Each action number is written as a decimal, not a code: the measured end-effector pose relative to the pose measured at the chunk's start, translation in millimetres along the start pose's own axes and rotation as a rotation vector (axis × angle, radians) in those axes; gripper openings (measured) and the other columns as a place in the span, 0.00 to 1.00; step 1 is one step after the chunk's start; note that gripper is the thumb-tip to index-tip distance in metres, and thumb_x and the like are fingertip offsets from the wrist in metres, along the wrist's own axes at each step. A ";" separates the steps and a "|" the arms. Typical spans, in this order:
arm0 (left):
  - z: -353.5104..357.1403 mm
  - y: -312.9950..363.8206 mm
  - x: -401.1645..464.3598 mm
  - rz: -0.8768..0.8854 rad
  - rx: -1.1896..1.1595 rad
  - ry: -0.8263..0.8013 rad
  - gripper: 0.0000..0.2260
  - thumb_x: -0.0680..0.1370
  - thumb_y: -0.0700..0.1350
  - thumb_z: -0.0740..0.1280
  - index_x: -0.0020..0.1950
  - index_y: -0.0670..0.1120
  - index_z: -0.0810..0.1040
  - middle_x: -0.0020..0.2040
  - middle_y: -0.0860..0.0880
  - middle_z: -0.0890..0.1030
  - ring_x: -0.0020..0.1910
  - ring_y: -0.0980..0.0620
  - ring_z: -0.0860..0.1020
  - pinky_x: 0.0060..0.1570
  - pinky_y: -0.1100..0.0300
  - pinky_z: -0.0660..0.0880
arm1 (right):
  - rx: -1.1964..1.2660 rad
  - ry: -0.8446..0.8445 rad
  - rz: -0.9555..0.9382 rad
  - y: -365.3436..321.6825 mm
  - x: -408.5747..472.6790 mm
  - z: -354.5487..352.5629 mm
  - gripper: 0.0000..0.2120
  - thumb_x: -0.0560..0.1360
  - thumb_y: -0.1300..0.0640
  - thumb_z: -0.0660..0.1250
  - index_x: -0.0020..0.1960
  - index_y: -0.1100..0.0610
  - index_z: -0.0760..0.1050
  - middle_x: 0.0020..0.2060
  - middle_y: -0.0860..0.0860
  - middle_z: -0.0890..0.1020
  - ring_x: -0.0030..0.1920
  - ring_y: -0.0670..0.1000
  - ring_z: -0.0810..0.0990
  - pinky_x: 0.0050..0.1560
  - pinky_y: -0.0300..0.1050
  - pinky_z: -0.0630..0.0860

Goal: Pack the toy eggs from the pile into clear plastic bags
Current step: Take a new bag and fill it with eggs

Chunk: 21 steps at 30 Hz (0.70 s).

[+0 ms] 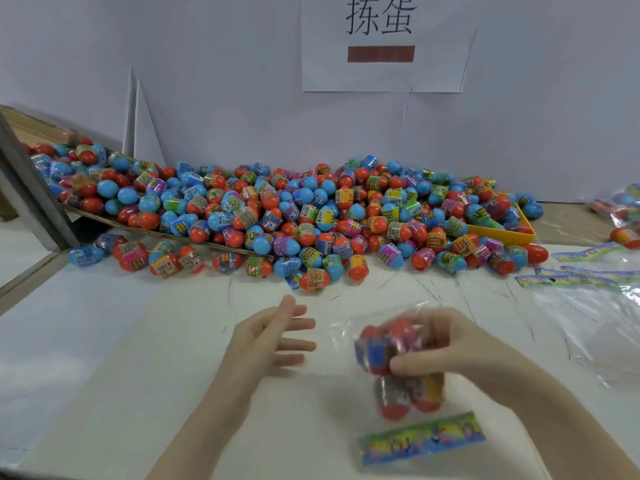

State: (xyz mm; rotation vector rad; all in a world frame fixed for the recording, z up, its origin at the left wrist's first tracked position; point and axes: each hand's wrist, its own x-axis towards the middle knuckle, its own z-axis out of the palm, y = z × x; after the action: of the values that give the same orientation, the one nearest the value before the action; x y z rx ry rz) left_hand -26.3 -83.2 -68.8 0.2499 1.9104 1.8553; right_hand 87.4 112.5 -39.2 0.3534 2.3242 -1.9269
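Observation:
A big pile of red and blue toy eggs (277, 213) stretches across the back of the white table (104, 341). My right hand (450, 351) grips a clear plastic bag (398, 368) holding several eggs; the bag's colourful header strip (420, 438) points toward me. My left hand (270, 337) hovers just left of the bag with its fingers straight and spread, holding nothing. Motion blur hides how the eggs lie inside the bag.
A stack of empty clear bags with colourful headers (581, 306) lies at the right. A yellow tray (505, 230) sits under the pile's right end, a slanted cardboard sheet (156, 232) under its left. Filled bags (623, 209) rest at the far right. A paper sign (381, 43) hangs on the wall.

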 end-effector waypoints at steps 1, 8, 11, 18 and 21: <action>-4.1 1.5 2.6 0.005 0.001 0.027 0.15 0.74 0.57 0.61 0.47 0.48 0.80 0.41 0.54 0.85 0.37 0.52 0.84 0.35 0.62 0.78 | 0.037 0.141 -0.082 -5.7 -1.6 -15.2 0.22 0.57 0.51 0.80 0.48 0.57 0.81 0.38 0.53 0.85 0.37 0.52 0.83 0.36 0.39 0.79; -2.5 5.4 16.8 0.066 0.025 0.102 0.09 0.77 0.50 0.63 0.45 0.48 0.80 0.39 0.53 0.84 0.36 0.53 0.83 0.34 0.66 0.75 | 0.708 0.833 -0.340 -21.3 16.9 -78.9 0.15 0.79 0.53 0.57 0.63 0.58 0.66 0.49 0.50 0.77 0.50 0.46 0.76 0.47 0.34 0.74; 5.1 1.3 25.9 0.134 0.175 0.131 0.05 0.77 0.49 0.65 0.44 0.50 0.79 0.43 0.53 0.82 0.38 0.55 0.81 0.35 0.67 0.75 | 0.450 0.845 -0.189 -9.0 26.4 -73.7 0.16 0.77 0.60 0.61 0.64 0.62 0.70 0.54 0.56 0.77 0.56 0.53 0.76 0.55 0.44 0.73; 20.8 -18.4 26.6 0.309 0.492 0.176 0.06 0.75 0.46 0.67 0.40 0.56 0.76 0.38 0.57 0.79 0.36 0.59 0.76 0.35 0.69 0.70 | -0.488 0.849 0.124 22.4 6.4 -94.8 0.08 0.73 0.54 0.68 0.50 0.57 0.80 0.44 0.51 0.81 0.43 0.47 0.77 0.43 0.43 0.70; 21.1 -24.1 26.5 0.346 0.566 0.226 0.08 0.75 0.45 0.67 0.38 0.57 0.75 0.37 0.57 0.79 0.36 0.59 0.76 0.36 0.66 0.69 | -0.771 1.049 0.240 42.9 -19.9 -115.6 0.13 0.75 0.55 0.65 0.56 0.61 0.78 0.54 0.59 0.80 0.55 0.59 0.76 0.52 0.49 0.70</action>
State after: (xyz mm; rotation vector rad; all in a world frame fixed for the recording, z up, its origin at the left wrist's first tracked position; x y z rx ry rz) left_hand -35.6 -54.4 -97.2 0.6051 2.6685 1.5398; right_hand 125.1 230.8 -53.4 1.7160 3.0891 -0.6018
